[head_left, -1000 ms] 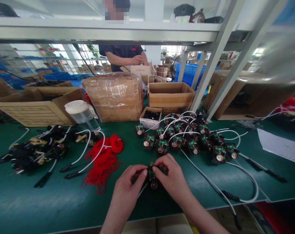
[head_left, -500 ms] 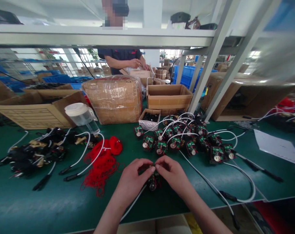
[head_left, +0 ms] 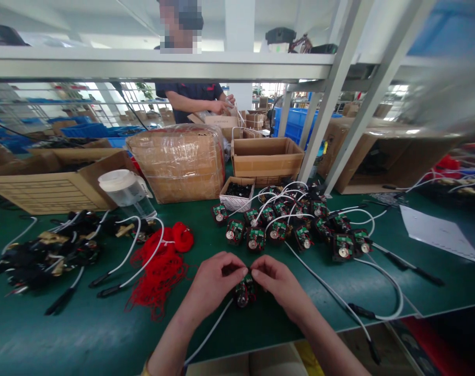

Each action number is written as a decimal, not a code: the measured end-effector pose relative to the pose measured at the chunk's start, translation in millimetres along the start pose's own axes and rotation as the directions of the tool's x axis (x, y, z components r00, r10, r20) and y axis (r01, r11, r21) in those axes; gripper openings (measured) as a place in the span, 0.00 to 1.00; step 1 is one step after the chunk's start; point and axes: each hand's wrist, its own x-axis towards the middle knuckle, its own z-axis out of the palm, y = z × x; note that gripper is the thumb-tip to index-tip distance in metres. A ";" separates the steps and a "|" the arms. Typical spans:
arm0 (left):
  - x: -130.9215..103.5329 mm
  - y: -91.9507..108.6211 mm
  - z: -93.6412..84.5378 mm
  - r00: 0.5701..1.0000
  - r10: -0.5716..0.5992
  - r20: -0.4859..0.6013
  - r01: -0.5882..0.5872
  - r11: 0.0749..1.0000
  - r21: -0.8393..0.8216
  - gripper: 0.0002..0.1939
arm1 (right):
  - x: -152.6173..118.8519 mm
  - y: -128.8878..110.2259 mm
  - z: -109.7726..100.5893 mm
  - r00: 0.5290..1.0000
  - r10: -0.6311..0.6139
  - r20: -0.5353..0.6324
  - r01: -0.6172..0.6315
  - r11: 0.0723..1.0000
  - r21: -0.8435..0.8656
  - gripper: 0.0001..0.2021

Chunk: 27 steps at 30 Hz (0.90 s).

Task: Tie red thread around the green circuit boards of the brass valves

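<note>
Near the front edge of the green table, a small black device with a green circuit board lies between my hands, its white cable running toward the edge. My left hand is pinched at the device's upper left side. My right hand pinches just beside it, fingertips almost touching the left ones. What the fingertips hold is too small to make out. A tangle of red wires lies left of my hands. Several similar devices with white cables sit beyond them.
Black parts with cables lie at the left, near a clear plastic jar. Behind are a wrapped carton, an open carton and a small box of black parts. A metal shelf frame rises beyond; a person works behind it.
The view has shifted slightly, moving the scene a little left. My hands stay pinched together over the device. The person behind has moved their hands up a little.
</note>
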 end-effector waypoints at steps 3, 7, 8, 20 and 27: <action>2.6 -2.6 0.3 0.999 0.032 0.020 -0.032 0.999 -0.008 0.08 | 1.2 2.5 2.2 1.000 0.004 -0.017 -0.004 1.000 0.019 0.10; 4.7 -6.3 4.3 0.999 0.034 0.030 -0.035 0.999 0.032 0.12 | -0.7 5.8 4.8 0.999 0.004 -0.042 -0.003 1.000 0.024 0.10; 5.0 -7.0 5.4 0.999 0.034 0.030 -0.035 0.999 0.027 0.12 | -2.1 6.8 5.0 0.999 0.004 -0.044 -0.002 1.000 0.027 0.10; 5.0 -11.9 7.1 0.999 0.031 0.021 -0.032 0.999 0.012 0.16 | -13.8 8.9 -0.2 0.997 -0.045 -0.060 0.035 0.986 -0.163 0.04; 3.4 -8.2 6.4 0.999 0.026 0.022 -0.026 1.000 -0.002 0.16 | -21.8 9.3 -0.2 0.997 0.000 -0.075 -0.017 0.976 -0.217 0.02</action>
